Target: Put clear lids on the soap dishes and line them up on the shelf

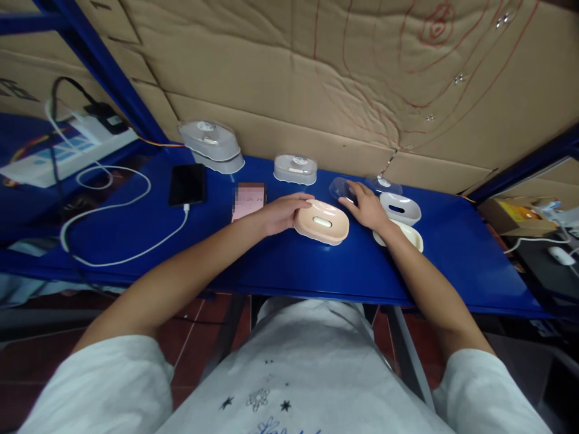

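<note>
- power strip [67, 147]: white, lay at the far left on the blue table [294, 271], with a black plug and a white adapter seated in it.
- white cable [113, 229]: looped across the table's left part and ran to the black phone.
- black phone [187, 184]: lay flat, screen dark, cable plugged in at its near edge.
- stacked grey dishes [211, 144]: two oval pieces, one on the other, stood against the cardboard wall [289, 78] behind the phone.
- pink phone [248, 201]: lay flat just left of the left hand, screen lit.
- left hand [281, 212]: rested on the table, fingers curled together against the left end of the pink soap dish, thumb on its upper rim.
- grey dish [295, 169]: single oval piece, stood near the wall, behind the left hand.
- pink soap dish [321, 222]: oval, with a slot in its top, sat on the table at centre, between the two hands; the left hand touched it, the right hand was just beside its right end.
- clear lid [340, 188]: transparent oval, lay behind the pink soap dish, under the right fingertips.
- right hand [367, 208]: palm down, fingers spread slightly apart, tips resting on the clear lid; not clamped on anything.
- second clear lid [384, 184]: lay near the wall, behind the right hand.
- white soap dish [400, 208]: oval, slotted, sat just right of the right hand.
- cream tray [407, 236]: lay in front of the white soap dish, partly under the right wrist.
</note>
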The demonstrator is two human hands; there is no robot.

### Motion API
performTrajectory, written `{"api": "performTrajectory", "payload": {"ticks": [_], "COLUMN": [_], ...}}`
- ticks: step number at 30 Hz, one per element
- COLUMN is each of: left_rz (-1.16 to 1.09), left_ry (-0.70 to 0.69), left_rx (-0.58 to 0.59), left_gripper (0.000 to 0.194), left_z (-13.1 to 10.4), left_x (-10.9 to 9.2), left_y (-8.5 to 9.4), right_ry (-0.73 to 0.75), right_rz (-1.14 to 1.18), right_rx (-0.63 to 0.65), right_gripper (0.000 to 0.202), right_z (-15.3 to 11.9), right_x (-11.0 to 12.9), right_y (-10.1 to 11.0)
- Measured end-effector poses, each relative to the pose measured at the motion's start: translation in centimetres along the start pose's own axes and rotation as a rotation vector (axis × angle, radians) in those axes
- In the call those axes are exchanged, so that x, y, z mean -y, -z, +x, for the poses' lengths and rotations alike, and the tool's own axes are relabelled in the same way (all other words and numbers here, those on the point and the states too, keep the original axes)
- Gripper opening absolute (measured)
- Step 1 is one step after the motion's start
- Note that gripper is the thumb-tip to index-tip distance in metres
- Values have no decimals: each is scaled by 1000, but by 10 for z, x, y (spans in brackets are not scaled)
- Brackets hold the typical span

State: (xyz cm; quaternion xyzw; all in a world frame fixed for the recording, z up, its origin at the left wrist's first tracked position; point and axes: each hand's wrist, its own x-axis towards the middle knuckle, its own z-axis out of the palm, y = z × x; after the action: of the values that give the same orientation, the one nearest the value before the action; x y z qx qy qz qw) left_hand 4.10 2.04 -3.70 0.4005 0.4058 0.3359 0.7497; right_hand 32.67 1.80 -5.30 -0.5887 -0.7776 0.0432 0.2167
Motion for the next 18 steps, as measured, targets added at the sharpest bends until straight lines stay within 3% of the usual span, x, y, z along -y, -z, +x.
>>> {"api": "performTrajectory", "payload": {"ticks": [2, 4, 8, 18], "left_rz": [-30, -64, -99, -46], "left_ry": [-24, -61, -84, -152], "left_rx": [-11, -29, -44, 28], "left_gripper": [24, 15, 17, 27], "left_z": [2, 6, 10, 1], "left_x": [0, -2, -4, 0], "left_y": [0, 2, 8, 0], "right_ry": [47, 173, 363, 351], "right_rz": [128, 197, 125, -74], "right_rx": [-60, -37, 43, -15], "right_gripper": [70, 70, 81, 81], "right_z": [-2, -7, -21, -30], "right_x": [9, 24, 54, 69], "right_y": [3, 4, -4, -10]}}
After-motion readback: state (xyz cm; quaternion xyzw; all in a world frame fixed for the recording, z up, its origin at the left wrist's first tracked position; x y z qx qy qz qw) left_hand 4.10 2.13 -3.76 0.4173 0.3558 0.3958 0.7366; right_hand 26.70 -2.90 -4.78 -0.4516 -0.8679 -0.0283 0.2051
